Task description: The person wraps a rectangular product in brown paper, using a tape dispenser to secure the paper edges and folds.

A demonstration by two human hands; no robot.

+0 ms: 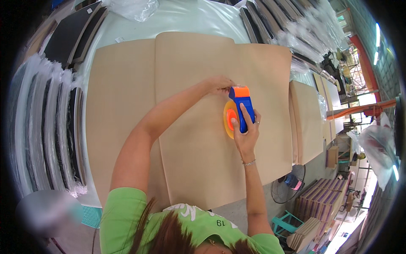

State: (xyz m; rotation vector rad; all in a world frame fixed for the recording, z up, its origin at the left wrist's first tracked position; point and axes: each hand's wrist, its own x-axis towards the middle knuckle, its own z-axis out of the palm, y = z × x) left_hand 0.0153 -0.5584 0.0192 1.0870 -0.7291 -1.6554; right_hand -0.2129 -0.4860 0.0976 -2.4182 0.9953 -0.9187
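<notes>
Wrapped panels (46,127) stand on edge in a row along the left of the workshop table (186,19), more panels (270,19) lean together at its far right, and a fan (294,181) sits low beyond the near right corner. Spread in the middle, as I see it from my remote seat, is a broad sheet of brown cardboard (198,156) with a crease running from far to near. Right of that crease, over the sheet, is the blue-and-orange tape dispenser (242,99); I cannot tell whether it touches the board. The right hand (246,137) is wrapped round its handle, thumb beside the amber tape roll (227,106). The left hand (219,84) is bunched at the orange front end, and I cannot tell whether its fingertips pinch any tape. I judge the dispenser hard and fairly light, its weight pulling toward the roll, so I would hold the blue handle firmly and keep fingers off any cutting edge in front. The tape should be limp and clingy, best taken by its very end. The cardboard looks light and springy, easily dented; I would steady it with a flat palm.
</notes>
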